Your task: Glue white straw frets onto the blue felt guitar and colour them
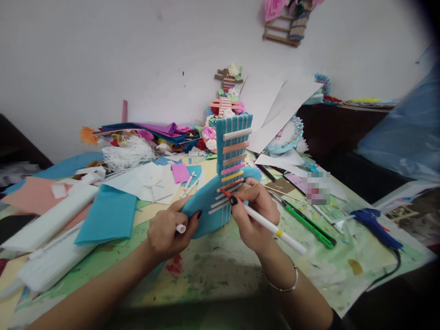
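In the head view my left hand (pixel 168 229) grips the lower left edge of a blue craft piece (pixel 201 222) with a long neck and a rounded body, held tilted above the table. A white pen cap (pixel 180 228) pokes out between the fingers of that hand. White strings run along the piece, and short sticks cross them; the upper ones are white, orange, tan, pink and yellow. My right hand (pixel 257 208) pinches a white felt-tip pen (pixel 270 224) with a yellow band and an orange-red front. Its tip meets a reddish stick (pixel 232 185) below the yellow one.
On the right lie a blue glue gun (pixel 378 227) with its cord and a green utility knife (pixel 309 224). Folded blue paper (pixel 106 213), white rolls (pixel 51 220) and a heap of white string (pixel 129 153) cover the left. Paper flowers (pixel 209 133) stand against the wall.
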Tool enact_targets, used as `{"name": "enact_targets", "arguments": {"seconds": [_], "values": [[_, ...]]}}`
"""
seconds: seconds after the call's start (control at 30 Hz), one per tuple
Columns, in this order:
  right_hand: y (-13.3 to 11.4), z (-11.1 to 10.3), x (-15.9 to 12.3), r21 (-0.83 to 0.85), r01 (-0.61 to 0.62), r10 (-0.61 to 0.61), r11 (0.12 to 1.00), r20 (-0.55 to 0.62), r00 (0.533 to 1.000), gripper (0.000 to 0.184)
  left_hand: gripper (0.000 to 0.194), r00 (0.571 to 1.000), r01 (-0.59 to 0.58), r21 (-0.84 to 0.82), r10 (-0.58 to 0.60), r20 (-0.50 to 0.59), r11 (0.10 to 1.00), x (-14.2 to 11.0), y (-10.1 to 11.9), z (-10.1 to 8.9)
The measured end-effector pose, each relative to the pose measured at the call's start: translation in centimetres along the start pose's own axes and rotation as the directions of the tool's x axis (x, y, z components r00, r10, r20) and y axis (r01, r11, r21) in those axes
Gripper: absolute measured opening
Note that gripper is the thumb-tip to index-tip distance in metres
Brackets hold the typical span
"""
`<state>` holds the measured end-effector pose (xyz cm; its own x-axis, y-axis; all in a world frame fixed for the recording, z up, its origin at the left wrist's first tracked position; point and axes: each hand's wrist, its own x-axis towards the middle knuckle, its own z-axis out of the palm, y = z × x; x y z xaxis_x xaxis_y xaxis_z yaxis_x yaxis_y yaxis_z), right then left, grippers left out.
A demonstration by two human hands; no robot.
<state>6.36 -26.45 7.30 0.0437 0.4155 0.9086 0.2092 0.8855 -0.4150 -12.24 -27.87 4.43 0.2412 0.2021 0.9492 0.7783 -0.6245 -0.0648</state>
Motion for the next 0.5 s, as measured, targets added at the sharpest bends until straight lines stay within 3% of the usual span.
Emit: {"name": "enact_targets", "arguments": {"seconds": [0.5], "values": [[-0.64,0.28,0.24,-0.061,0.017,-0.020,0.998,-0.043,0.999,0.015,0.032,0.999,-0.012,0.015,0.011,0.046,1.000,0.07,0.04,-0.23]]}}
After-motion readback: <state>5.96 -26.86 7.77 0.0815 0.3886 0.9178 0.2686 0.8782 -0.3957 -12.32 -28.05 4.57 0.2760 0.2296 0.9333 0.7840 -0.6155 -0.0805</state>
